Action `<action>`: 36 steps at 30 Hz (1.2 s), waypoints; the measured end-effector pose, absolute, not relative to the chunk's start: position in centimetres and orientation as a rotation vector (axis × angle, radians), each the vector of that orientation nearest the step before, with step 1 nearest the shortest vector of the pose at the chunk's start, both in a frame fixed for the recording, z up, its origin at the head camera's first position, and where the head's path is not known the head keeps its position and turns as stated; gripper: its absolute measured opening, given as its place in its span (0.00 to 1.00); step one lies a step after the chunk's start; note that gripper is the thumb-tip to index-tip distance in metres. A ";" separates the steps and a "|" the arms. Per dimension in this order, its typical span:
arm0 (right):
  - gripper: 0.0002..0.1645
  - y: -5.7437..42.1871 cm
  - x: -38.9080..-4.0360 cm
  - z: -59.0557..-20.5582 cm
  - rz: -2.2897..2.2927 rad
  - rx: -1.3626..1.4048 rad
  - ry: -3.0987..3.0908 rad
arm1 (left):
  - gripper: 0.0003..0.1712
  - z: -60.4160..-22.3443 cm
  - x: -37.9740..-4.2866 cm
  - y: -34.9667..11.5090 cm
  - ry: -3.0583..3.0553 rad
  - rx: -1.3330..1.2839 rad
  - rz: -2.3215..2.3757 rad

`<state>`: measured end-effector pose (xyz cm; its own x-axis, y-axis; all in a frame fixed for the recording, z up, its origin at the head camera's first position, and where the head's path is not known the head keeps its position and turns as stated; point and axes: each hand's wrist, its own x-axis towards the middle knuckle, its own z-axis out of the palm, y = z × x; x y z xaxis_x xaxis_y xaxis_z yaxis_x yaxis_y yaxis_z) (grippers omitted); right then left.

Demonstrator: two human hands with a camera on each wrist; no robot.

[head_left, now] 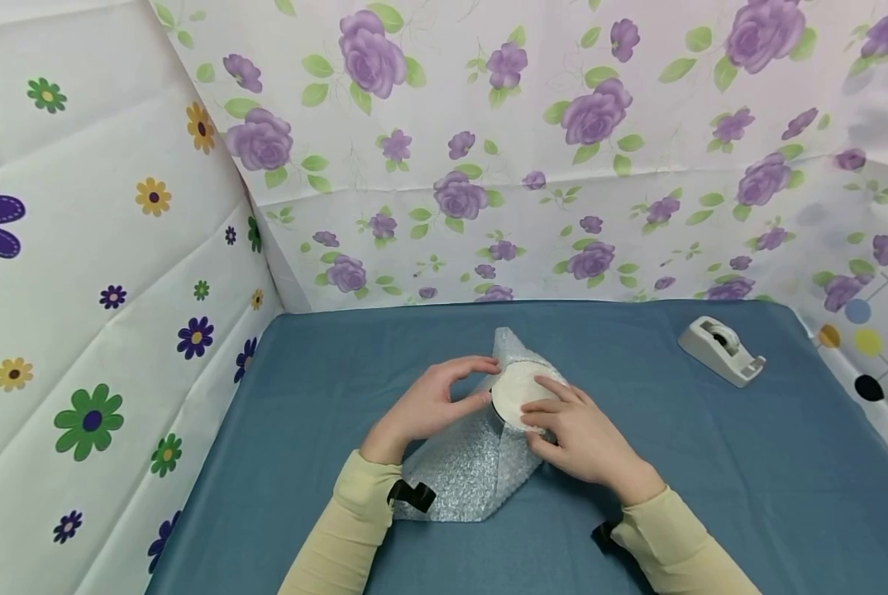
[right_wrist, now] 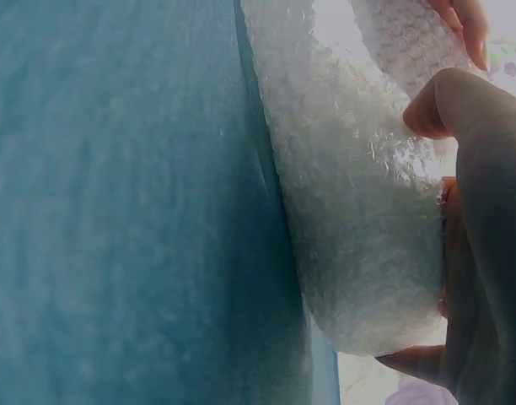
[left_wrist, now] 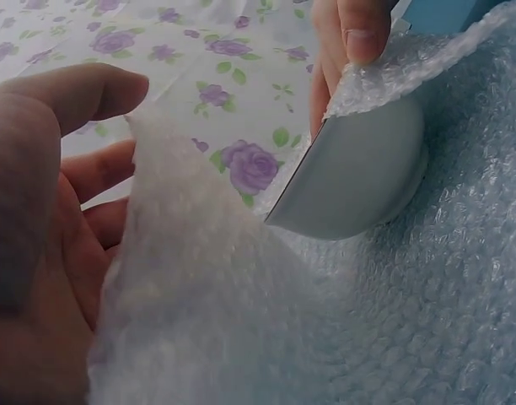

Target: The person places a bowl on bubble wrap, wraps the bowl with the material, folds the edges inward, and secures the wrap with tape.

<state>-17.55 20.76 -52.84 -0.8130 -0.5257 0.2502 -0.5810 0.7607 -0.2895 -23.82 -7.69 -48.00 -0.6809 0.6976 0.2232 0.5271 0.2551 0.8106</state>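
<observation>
A white bowl (head_left: 517, 392) with a dark rim sits mouth-up on a sheet of clear bubble wrap (head_left: 455, 471), which covers its right side. My right hand (head_left: 589, 434) grips the wrapped right side of the bowl. Its fingers reach over the mouth, and its thumb (right_wrist: 431, 110) presses the wrap from outside. At the bowl's left, my left hand (head_left: 432, 401) has thumb and forefinger spread apart. In the left wrist view, its other fingers (left_wrist: 106, 190) lie behind a raised flap of the wrap, the thumb tip near the flap's corner. The bowl's bare side and foot show there.
A white tape dispenser (head_left: 722, 351) stands at the back right of the table, which a blue cloth (head_left: 325, 380) covers. Flower-patterned sheets (head_left: 429, 165) hang behind it and along both sides. A black strap (head_left: 412, 495) hangs at the left wrist.
</observation>
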 end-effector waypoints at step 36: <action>0.13 22.9 -18.1 -50.8 0.588 1.026 -2.632 | 0.25 -48.5 -23.3 -6.3 2.282 1.218 1.155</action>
